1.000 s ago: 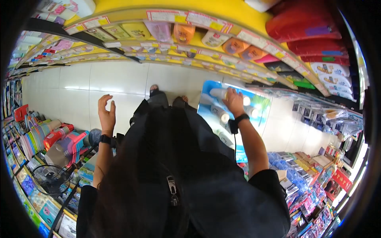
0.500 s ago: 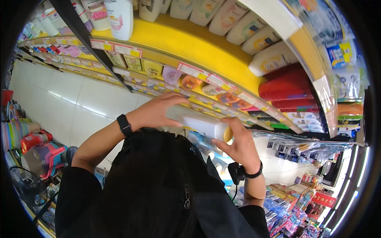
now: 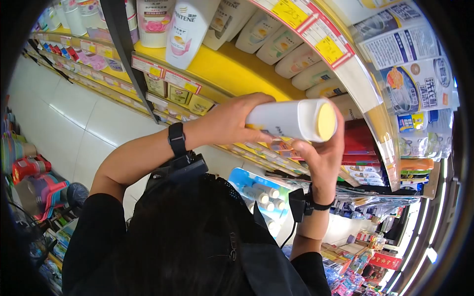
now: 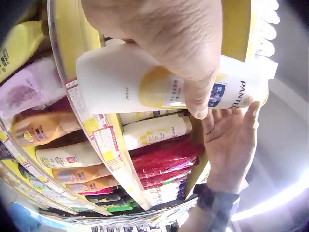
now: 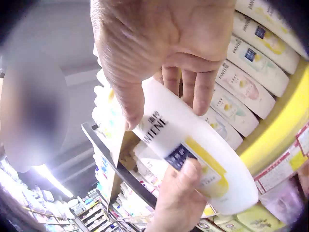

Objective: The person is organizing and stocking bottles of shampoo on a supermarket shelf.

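Observation:
A white Pantene shampoo bottle [image 3: 279,118] with a pale yellow cap lies tilted sideways in front of the shelf. My left hand [image 3: 224,123] grips its body near the base, the thumb pressed across the label, as the left wrist view shows. At the cap end, my right hand [image 3: 328,160] holds the bottle between the thumb and the fingers, which pass behind it. In the right wrist view the bottle's front label [image 5: 195,166] faces the camera, with a dark blue square and a yellow band.
Yellow shelves [image 3: 212,69] ahead carry rows of similar shampoo bottles [image 3: 259,32] above price tags [image 3: 316,34]. Red packs [image 3: 363,138] sit at the right. Several more white bottles [image 3: 264,197] lie on a blue box [image 3: 239,177] below. Plastic tubs [image 3: 49,187] stand at the lower left.
My right hand has lifted the bottle from the blue box up to the shelf. My left hand has come up from the side and now grips the bottle's body too.

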A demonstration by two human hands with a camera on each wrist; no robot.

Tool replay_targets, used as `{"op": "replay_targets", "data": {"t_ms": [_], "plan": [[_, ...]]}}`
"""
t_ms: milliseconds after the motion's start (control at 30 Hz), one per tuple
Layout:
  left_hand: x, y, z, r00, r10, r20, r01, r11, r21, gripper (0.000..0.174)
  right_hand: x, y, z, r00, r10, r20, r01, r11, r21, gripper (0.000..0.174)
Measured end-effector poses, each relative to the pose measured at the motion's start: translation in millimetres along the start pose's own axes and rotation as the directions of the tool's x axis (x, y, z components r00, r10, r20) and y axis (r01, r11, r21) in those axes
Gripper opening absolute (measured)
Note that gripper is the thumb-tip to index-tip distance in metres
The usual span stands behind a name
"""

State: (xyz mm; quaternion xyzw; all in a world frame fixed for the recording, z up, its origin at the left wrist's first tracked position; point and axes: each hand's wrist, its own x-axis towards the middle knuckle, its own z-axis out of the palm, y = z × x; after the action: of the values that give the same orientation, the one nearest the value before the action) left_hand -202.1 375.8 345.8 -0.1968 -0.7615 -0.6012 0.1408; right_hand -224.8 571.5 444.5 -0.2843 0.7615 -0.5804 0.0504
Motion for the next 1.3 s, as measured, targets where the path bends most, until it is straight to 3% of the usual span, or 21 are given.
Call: {"op": "replay_targets", "data": {"t_ms": [133, 333, 467, 533, 567, 600, 633, 667, 733, 767, 833, 867, 933, 1067, 1133, 1267, 1300], "plan": [[17.3, -14.1, -5.2, 1.000, 0.028, -0.001, -0.027, 0.993, -0.111, 0.066, 18.1, 28.5, 8.4, 0.995, 0.079, 0.064, -0.080, 0.997, 0.022, 0.069], [33.3, -21.2, -11.5, 0.997, -0.074, 0.026, 0.079, 0.957, -0.280, 0.064, 49.1, 39.9, 17.2, 1.000, 0.026, 0.015, -0.028, 0.986, 0.163, 0.057], [46.2, -19.3, -16.8, 0.990, -0.125, 0.071, 0.141, 0.936, -0.322, 0.069, 64.9, 39.9, 7.7, 0.999, 0.037, 0.039, -0.041, 0.992, 0.117, 0.056], [54.7, -17.4, -19.7, 1.000, -0.017, 0.015, 0.020, 0.949, -0.315, 0.070, 67.3, 25.7, 12.3, 1.000, -0.001, 0.002, 0.000, 0.995, 0.104, 0.050], [57.7, -16.5, -21.7, 1.000, -0.019, 0.012, 0.022, 0.948, -0.317, 0.070, 69.4, 18.0, 12.4, 0.999, 0.037, -0.036, -0.037, 0.999, -0.006, 0.046], [60.7, -13.4, -25.2, 0.999, -0.041, 0.011, 0.043, 0.965, -0.260, 0.071, 71.4, 14.5, 11.5, 0.995, 0.068, -0.077, -0.077, 0.990, -0.115, 0.043], [61.9, -12.2, -27.3, 0.998, -0.063, 0.008, 0.064, 0.978, -0.200, 0.072, 75.1, 17.4, 7.9, 0.981, 0.154, -0.117, -0.168, 0.978, -0.125, 0.039], [60.4, -13.8, -26.4, 0.998, -0.065, 0.005, 0.065, 0.977, -0.202, 0.072, 78.5, 20.5, 9.6, 0.981, 0.155, -0.113, -0.169, 0.978, -0.126, 0.039], [54.2, -20.0, -21.1, 0.965, -0.067, -0.253, 0.053, 0.997, -0.063, 0.070, 86.8, 27.0, 15.0, 0.980, 0.131, -0.148, -0.148, 0.983, -0.109, 0.043], [51.0, -24.5, -19.6, 0.964, -0.070, -0.257, 0.055, 0.996, -0.064, 0.070, 91.9, 31.1, 17.8, 0.981, 0.132, -0.143, -0.148, 0.983, -0.109, 0.043], [41.0, -30.7, -20.9, 0.887, 0.089, -0.452, -0.060, 0.995, 0.077, 0.063, 103.1, 40.2, 24.5, 0.989, -0.139, -0.043, 0.133, 0.984, -0.121, 0.044], [33.1, -33.3, -21.4, 0.885, 0.083, -0.458, -0.053, 0.996, 0.078, 0.063, 108.3, 44.2, 27.9, 0.990, -0.136, -0.035, 0.131, 0.984, -0.118, 0.044], [13.7, -31.1, -24.5, 0.871, 0.102, -0.481, -0.070, 0.994, 0.083, 0.056, 118.9, 50.8, 35.1, 0.990, -0.137, -0.038, 0.138, 0.989, 0.056, 0.043], [-23.5, -36.4, -27.7, 0.887, 0.151, -0.437, -0.086, 0.983, 0.164, 0.050, 142.1, 57.5, 39.3, 0.999, -0.054, 0.005, 0.054, 0.998, -0.019, 0.042], [-40.2, -40.2, -33.6, 0.927, 0.060, -0.370, -0.014, 0.992, 0.127, 0.042, 150.1, 65.0, 40.6, 0.997, -0.083, 0.003, 0.083, 0.996, 0.010, 0.042], [-67.6, -55.6, -43.2, 0.906, -0.028, -0.422, 0.057, 0.997, 0.056, 0.036, 163.6, 75.6, 40.0, 0.994, -0.101, 0.030, 0.100, 0.994, 0.040, 0.040], [-72.8, -56.7, -45.0, 0.901, -0.037, -0.432, 0.077, 0.994, 0.075, 0.034, 166.2, 76.0, 40.6, 0.993, -0.108, 0.054, 0.108, 0.994, -0.005, 0.046]]}}
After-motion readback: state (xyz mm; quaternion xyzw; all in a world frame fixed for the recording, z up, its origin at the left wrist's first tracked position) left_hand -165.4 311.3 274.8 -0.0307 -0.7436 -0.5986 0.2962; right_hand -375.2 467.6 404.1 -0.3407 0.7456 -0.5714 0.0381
